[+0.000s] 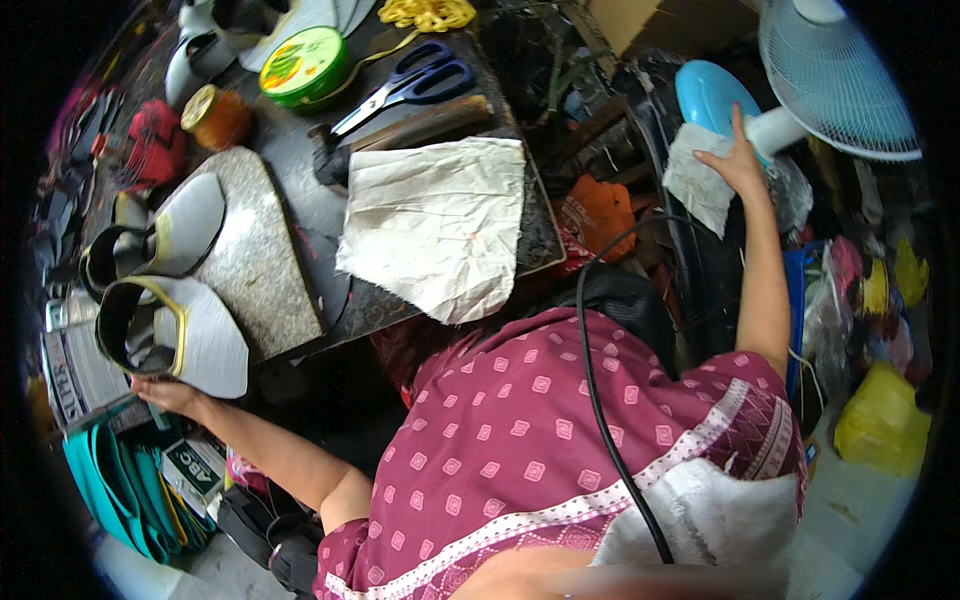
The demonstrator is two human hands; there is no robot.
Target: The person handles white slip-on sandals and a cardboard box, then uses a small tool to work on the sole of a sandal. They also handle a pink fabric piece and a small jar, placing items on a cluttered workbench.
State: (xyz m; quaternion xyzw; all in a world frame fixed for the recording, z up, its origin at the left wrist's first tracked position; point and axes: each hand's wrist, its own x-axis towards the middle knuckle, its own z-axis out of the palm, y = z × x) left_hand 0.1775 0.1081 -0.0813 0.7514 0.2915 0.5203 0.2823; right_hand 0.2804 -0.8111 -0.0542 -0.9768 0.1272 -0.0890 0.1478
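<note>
At the table's left edge, my left hand [168, 396] is just below a white shoe upper [213, 350] with a dark inside and a yellowish rim. Its fingers are partly hidden, so I cannot tell whether it grips anything. Far to the right, my right hand [738, 168] reaches to the blue base [705, 95] of a fan [850, 85], thumb and forefinger spread. A whitish cloth or paper piece [698, 185] lies under that thumb. Another white upper [190, 225] stands behind the first, beside a grey stone slab [262, 265].
A creased whitish sheet [440, 220] lies on the dark table [535, 215]. Behind it are a hammer [425, 130], scissors [410, 85], a green round tin [305, 65] and a jar [217, 118]. A black cable [590, 370] crosses my clothing. Teal material [115, 490] hangs lower left.
</note>
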